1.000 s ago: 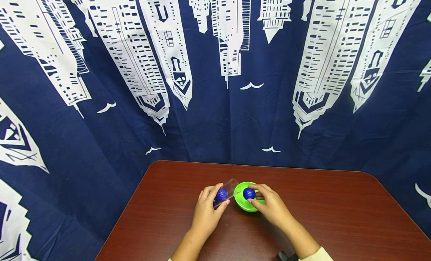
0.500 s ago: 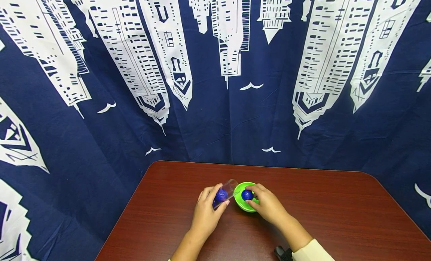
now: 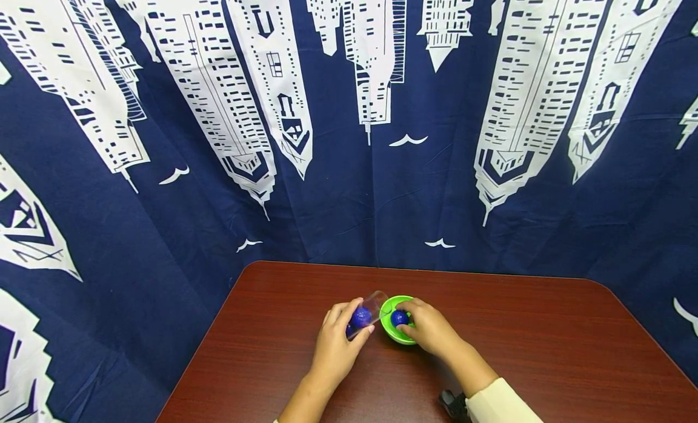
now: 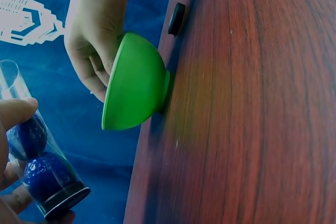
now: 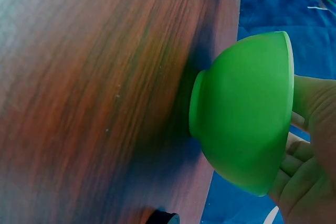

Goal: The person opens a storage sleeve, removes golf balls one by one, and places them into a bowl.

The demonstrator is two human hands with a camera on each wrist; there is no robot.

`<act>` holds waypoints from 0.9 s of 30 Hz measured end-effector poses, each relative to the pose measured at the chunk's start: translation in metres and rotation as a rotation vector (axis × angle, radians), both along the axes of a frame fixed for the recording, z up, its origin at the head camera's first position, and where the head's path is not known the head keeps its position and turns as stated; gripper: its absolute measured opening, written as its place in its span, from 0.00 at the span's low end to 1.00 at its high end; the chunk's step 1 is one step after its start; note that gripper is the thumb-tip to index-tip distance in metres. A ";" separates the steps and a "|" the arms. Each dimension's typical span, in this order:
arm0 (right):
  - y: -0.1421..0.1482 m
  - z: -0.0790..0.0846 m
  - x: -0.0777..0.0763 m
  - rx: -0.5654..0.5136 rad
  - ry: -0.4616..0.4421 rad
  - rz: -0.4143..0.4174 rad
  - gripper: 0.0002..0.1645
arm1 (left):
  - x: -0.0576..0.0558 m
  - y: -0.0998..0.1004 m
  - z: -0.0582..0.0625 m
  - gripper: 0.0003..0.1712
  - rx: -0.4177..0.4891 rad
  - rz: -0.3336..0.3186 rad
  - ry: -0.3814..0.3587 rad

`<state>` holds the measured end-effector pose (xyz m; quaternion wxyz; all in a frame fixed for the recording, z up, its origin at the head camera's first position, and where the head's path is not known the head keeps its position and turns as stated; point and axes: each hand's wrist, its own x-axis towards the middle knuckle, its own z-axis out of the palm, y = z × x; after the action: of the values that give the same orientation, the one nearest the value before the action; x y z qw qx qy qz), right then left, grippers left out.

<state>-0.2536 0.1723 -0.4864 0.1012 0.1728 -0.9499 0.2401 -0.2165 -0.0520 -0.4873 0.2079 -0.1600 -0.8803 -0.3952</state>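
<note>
My left hand (image 3: 337, 344) grips a clear tube (image 3: 376, 302), tilted with its mouth toward the bowl. Inside the tube are two blue golf balls, the upper ball (image 4: 27, 137) and the lower ball (image 4: 50, 177), above a black end cap (image 4: 67, 201). A green bowl (image 3: 394, 337) stands on the table, right by the tube's mouth. My right hand (image 3: 433, 327) reaches into the bowl from the right, thumb and fingers around another blue golf ball (image 3: 400, 318). Both wrist views hide that ball behind the bowl's wall.
The reddish-brown table (image 3: 283, 302) has rounded far corners. A small black round cap (image 4: 177, 19) lies on it beyond the bowl in the left wrist view. Behind hangs a navy curtain (image 3: 338, 217) with white buildings. A black device (image 3: 454, 405) sits at the right wrist.
My right hand has moved slightly left and lower into the bowl with the golf ball between its fingers. My left hand and the tube have stayed nearly still.
</note>
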 end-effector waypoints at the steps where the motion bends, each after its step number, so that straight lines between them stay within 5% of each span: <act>1: 0.000 0.000 0.000 0.001 0.000 0.002 0.22 | 0.000 0.000 0.000 0.32 0.001 -0.002 -0.002; 27: -0.004 -0.001 -0.003 0.071 0.010 0.024 0.23 | 0.000 0.002 -0.003 0.32 0.031 -0.032 0.031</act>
<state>-0.2569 0.1687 -0.4874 0.0967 0.1887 -0.9552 0.2066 -0.2169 -0.0503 -0.4901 0.2176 -0.1769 -0.8681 -0.4096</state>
